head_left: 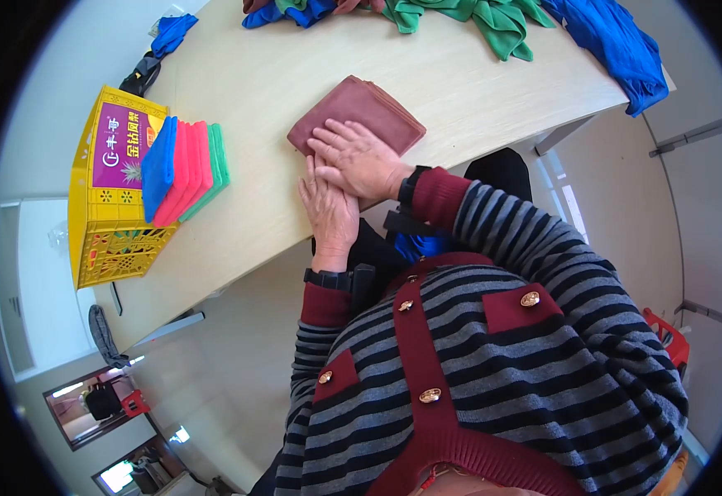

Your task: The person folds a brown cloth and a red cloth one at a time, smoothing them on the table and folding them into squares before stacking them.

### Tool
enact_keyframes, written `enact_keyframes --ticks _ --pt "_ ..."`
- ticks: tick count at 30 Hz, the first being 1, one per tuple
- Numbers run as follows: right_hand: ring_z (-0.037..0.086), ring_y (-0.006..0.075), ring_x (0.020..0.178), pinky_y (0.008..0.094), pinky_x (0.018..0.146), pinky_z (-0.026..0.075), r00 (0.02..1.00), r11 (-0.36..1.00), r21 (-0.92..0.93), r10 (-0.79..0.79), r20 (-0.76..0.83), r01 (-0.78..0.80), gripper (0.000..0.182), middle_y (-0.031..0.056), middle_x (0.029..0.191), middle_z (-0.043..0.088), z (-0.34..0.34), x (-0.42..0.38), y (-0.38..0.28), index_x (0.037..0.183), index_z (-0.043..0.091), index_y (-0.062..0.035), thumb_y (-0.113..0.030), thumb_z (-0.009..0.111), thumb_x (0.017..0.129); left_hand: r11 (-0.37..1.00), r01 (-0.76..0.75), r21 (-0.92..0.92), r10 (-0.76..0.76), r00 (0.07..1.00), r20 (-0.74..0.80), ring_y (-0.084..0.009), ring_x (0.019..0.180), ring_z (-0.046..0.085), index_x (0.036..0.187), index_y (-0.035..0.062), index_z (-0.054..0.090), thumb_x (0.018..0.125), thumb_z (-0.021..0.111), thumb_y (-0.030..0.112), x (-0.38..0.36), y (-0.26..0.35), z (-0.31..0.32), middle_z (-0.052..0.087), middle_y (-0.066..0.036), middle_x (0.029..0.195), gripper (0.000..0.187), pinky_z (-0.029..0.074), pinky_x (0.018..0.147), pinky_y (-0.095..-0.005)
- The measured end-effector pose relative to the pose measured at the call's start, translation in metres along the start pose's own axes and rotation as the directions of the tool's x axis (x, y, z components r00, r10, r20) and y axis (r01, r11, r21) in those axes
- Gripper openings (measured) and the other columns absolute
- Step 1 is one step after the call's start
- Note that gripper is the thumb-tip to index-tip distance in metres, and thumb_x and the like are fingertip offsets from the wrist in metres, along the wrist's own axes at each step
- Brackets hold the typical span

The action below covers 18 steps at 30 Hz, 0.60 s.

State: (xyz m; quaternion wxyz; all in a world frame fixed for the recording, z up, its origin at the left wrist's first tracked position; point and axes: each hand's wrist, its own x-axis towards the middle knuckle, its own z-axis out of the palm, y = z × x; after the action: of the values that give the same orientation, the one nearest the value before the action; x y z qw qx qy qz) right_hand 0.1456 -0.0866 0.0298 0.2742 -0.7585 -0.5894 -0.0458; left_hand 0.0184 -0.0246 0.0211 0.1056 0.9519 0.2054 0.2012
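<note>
A folded reddish-brown cloth (pixel 353 107) lies on the table, its layers showing along the right edge. My right hand (pixel 361 159) rests flat on the cloth's near part, fingers stretched out to the left. Below it, my left hand (pixel 330 217) lies flat at the cloth's near left corner, fingers pointing away from me. Some left fingertips are partly covered by the right hand. Neither hand grips anything.
On the left, a yellow crate (pixel 88 215) stands beside a stack of folded blue, red and green cloths (pixel 191 169). Loose green cloths (pixel 493 21) and a blue cloth (pixel 613 50) lie along the far side of the pale table (pixel 245 91).
</note>
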Motion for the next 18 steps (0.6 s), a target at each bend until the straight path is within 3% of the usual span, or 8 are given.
enact_keyframes --ticks 7,16,18 --pt "0.032 0.0291 0.146 0.0451 0.120 0.022 1.000 0.968 -0.250 0.015 -0.018 -0.019 0.058 0.0092 0.155 0.041 -0.019 -0.001 0.050 0.149 0.045 -0.0111 -0.045 0.042 0.102 0.994 -0.021 0.110 0.015 0.998 0.057 -0.0325 0.150 0.024 0.150 0.0008 0.036 0.102 0.045 0.030 0.003 0.003 -0.003 0.030 -0.014 0.160 0.057 0.019 0.119 -0.0567" --pt "0.035 0.0312 0.144 0.0448 0.116 0.028 0.978 0.954 -0.234 0.204 0.045 -0.188 0.054 0.0123 0.154 0.042 -0.053 -0.010 0.082 0.148 0.045 -0.0082 -0.037 0.045 0.102 0.995 -0.020 0.094 0.015 0.998 0.053 -0.0316 0.150 0.024 0.151 0.0034 0.036 0.105 0.039 0.032 0.002 0.001 -0.006 0.030 -0.013 0.161 0.054 0.019 0.118 -0.0562" --pt "0.037 0.0323 0.141 0.0458 0.114 0.030 0.981 0.895 -0.403 0.188 -0.045 -0.190 0.054 0.0130 0.151 0.044 -0.056 -0.016 0.083 0.147 0.045 -0.0077 -0.036 0.046 0.101 0.997 -0.011 0.075 0.008 0.999 0.047 -0.0316 0.150 0.024 0.151 0.0033 0.037 0.105 0.039 0.032 0.001 0.001 -0.009 0.031 -0.013 0.161 0.054 0.019 0.119 -0.0560"
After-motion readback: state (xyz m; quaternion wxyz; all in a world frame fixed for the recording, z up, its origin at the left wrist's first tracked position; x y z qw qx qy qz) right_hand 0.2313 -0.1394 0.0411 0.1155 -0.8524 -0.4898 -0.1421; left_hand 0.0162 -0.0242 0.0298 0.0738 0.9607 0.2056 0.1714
